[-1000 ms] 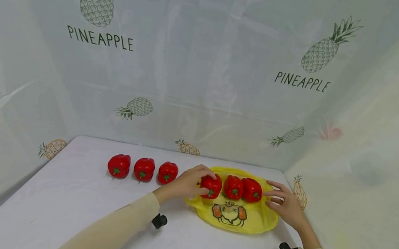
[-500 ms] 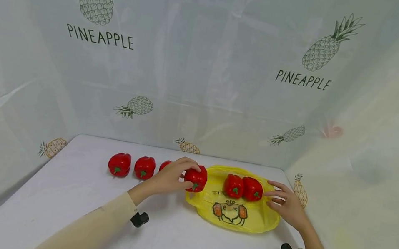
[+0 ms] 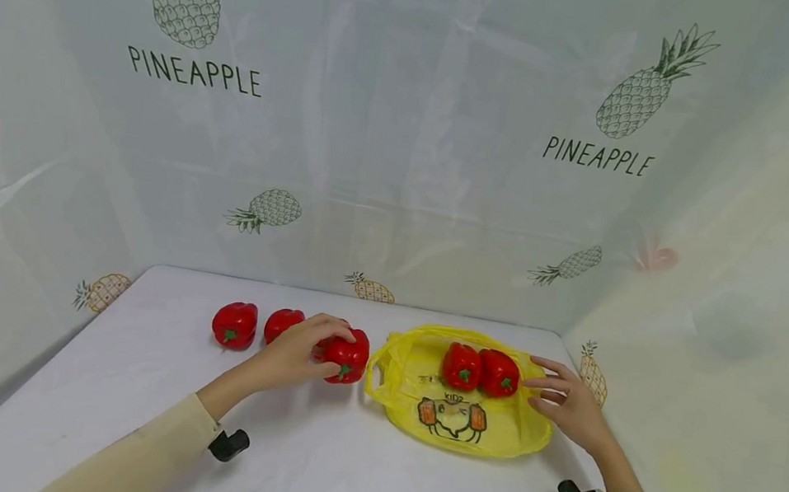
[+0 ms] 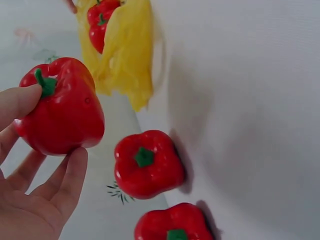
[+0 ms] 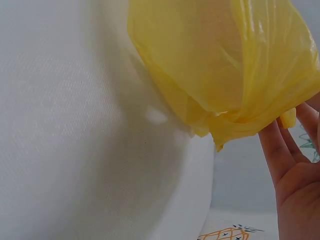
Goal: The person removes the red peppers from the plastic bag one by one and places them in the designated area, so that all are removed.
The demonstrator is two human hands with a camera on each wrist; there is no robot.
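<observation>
My left hand (image 3: 298, 354) grips a red bell pepper (image 3: 347, 356) with a green stem, left of the bag. In the left wrist view this held bell pepper (image 4: 62, 107) sits between thumb and fingertips, above the table. Two more red peppers (image 3: 462, 367) lie side by side on the yellow plastic bag (image 3: 448, 432), which has a printed cartoon face. At the bag's right end my right hand (image 3: 571, 406) pinches its edge; in the right wrist view some yellow plastic (image 5: 288, 118) shows between the fingers. A bell pepper on the table is mostly hidden behind the held one.
Red peppers stand in a row on the white table (image 3: 117, 417): one at far left (image 3: 234, 325), one partly behind my left hand (image 3: 282, 323). A pineapple-print sheet (image 3: 406, 156) rises behind the table and at both sides.
My left hand has carried the bell pepper leftward off the bag, to the right end of the row. Two peppers stay on the bag. The right hand has hardly moved.
</observation>
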